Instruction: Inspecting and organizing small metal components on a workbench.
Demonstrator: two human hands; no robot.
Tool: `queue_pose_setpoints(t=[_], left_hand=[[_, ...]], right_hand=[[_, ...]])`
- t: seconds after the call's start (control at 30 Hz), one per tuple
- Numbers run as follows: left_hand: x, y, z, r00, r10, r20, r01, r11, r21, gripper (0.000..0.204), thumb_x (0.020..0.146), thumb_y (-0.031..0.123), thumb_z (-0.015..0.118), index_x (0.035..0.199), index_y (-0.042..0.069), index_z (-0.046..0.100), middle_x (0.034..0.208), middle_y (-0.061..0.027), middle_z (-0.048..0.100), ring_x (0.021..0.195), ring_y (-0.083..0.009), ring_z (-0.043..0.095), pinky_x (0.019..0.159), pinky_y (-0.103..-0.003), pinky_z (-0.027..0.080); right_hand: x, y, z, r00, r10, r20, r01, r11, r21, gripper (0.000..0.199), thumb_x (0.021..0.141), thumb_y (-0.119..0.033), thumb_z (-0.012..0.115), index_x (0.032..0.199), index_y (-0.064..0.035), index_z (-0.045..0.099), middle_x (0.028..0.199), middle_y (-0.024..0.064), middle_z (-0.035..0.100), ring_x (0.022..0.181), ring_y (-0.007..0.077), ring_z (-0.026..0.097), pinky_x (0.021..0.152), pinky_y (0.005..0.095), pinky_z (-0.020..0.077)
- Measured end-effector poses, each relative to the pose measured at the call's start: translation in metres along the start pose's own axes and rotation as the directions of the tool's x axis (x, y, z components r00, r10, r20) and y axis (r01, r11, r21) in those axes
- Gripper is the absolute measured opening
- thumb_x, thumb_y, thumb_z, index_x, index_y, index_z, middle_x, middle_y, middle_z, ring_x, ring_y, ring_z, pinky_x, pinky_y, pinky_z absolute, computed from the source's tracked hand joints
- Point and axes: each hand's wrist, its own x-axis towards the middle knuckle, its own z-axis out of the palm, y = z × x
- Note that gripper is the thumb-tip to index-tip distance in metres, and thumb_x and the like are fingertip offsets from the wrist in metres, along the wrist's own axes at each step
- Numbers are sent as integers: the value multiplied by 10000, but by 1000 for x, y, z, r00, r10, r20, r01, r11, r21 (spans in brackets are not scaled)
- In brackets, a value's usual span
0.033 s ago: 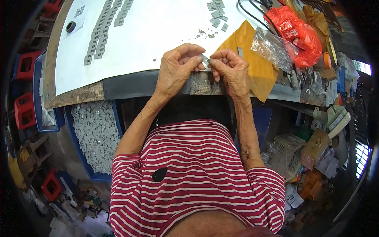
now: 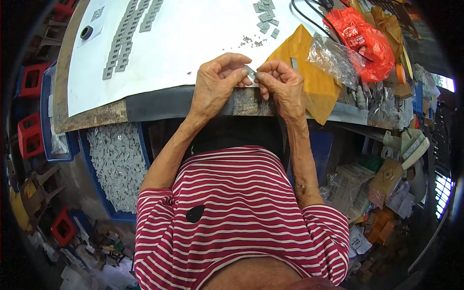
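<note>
Above the table's near edge, my left hand (image 2: 218, 83) pinches a small flat grey plate (image 2: 250, 72) between thumb and fingers. My right hand (image 2: 284, 86) is closed at the plate's right side, thumb and forefinger pressed together; what sits in that pinch is too small to make out. Just beyond my hands lies a scatter of tiny brownish metal bits (image 2: 252, 41) on the white sheet (image 2: 179, 43). Farther off is a loose heap of grey plates (image 2: 265, 17). Overlapping rows of grey plates with square holes (image 2: 118, 54) run along the left.
A yellow padded envelope (image 2: 309, 67), clear plastic wrap (image 2: 333, 57) and a red plastic bag (image 2: 369, 48) lie at the right, with a black cable (image 2: 309, 19) behind. A black ring (image 2: 86, 32) sits far left. Below the table stands a blue bin (image 2: 112, 212) full of grey pieces.
</note>
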Motion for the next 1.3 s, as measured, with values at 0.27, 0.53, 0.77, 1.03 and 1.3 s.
queue_pose_setpoints(t=[0.27,0.53,0.77,1.03,1.3], left_hand=[[-1,0,0,999,-9,33,11,998,-63,172,812,23,553,956,-64,585,765,-99,624,682,-116,611,625,-198,503],[-3,-2,0,999,-19,28,23,988,-154,171,808,17,561,949,-78,574,764,-117,623,673,-130,618,612,-199,512],[-3,-3,-2,997,-59,50,63,993,-100,181,807,26,566,965,-65,563,763,-123,632,685,-133,623,642,-208,514],[0,11,-10,990,78,114,-119,902,414,172,777,28,596,939,-27,601,774,-92,643,669,-134,610,638,-220,493],[12,17,-44,940,302,162,-333,695,637,164,779,68,605,920,-15,600,752,-107,631,668,-152,596,597,-251,473]], right_hand=[[0,1,0,999,23,28,-22,999,-39,117,785,-55,615,861,26,576,649,27,571,519,56,513,442,166,412],[-2,7,4,1000,-24,-17,24,1000,-10,110,803,-61,592,869,25,575,654,22,566,521,58,505,459,171,416],[-2,10,7,999,-20,-40,17,998,-63,77,791,-55,587,818,17,579,639,-7,544,524,34,468,443,153,355],[4,9,14,997,-27,-78,24,999,-48,71,771,-64,603,792,2,589,628,-31,527,510,22,434,449,161,325],[1,1,16,999,-1,-53,-2,999,-55,162,852,-102,547,933,33,585,727,44,568,544,51,468,464,163,358]])
